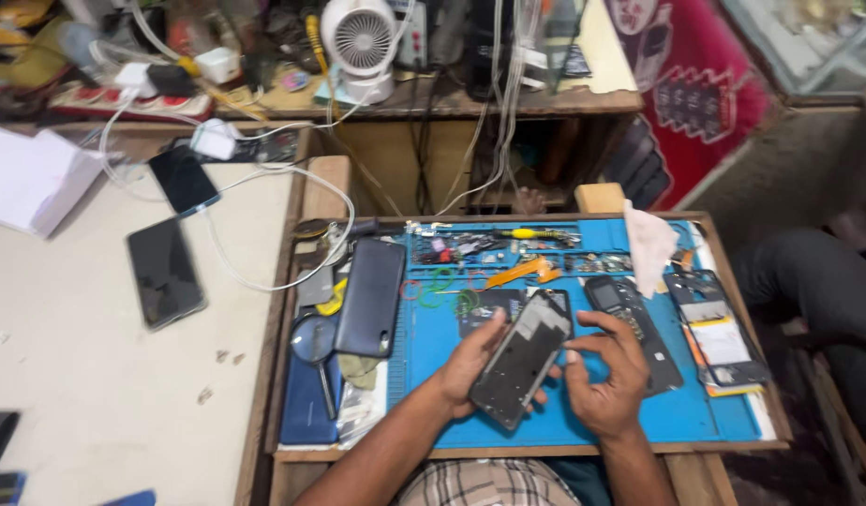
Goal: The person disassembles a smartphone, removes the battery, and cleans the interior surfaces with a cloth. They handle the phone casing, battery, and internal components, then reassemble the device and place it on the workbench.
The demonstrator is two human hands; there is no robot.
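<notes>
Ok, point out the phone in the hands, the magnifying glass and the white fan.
phone [522, 358], head view, middle of its dark back.
magnifying glass [313, 338], head view, centre of the lens.
fan [362, 39], head view, middle of the round grille.

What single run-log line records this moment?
left hand: holds opened phone | right hand: at phone's edge | under: blue mat | near: magnifier

Both forearms rise from the lower edge and converge. Left hand [472, 367], palm up, fingers [494, 330] curled in a cupping grip; right hand [604, 375] just beside it, fingers [592, 323] bent inward, thumb extended toward the left hand.
</notes>
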